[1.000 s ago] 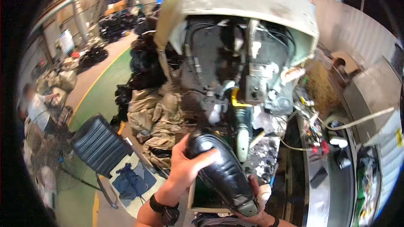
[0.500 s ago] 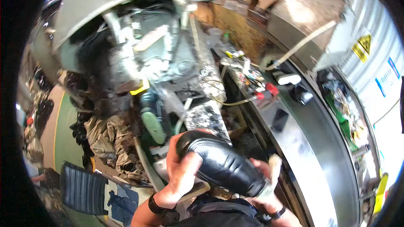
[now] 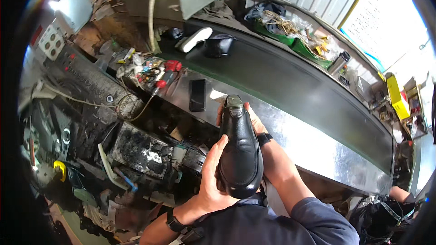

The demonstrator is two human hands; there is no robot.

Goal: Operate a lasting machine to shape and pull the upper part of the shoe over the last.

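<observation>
Between my two hands is a black leather shoe upper stretched over a shoe last. Its rounded toe points down toward my body, and the heel end with the last's dark top points away. My left hand wraps the shoe's left side near the toe, thumb lying along the leather. On the far right side, my right hand holds the heel end; most of its fingers are hidden behind the shoe. A small pale piece shows just beyond the heel, against the metal bench edge.
A dark conveyor belt runs beyond the metal ledge, carrying a white sole and a black shoe. A phone and red-handled tools lie at left. Dirty machinery stands lower left; another person's arm shows far right.
My view and body have turned right, from the machine toward the conveyor. The shoe has swung from a slant to nearly straight, its toe now toward me, still held in both hands.
</observation>
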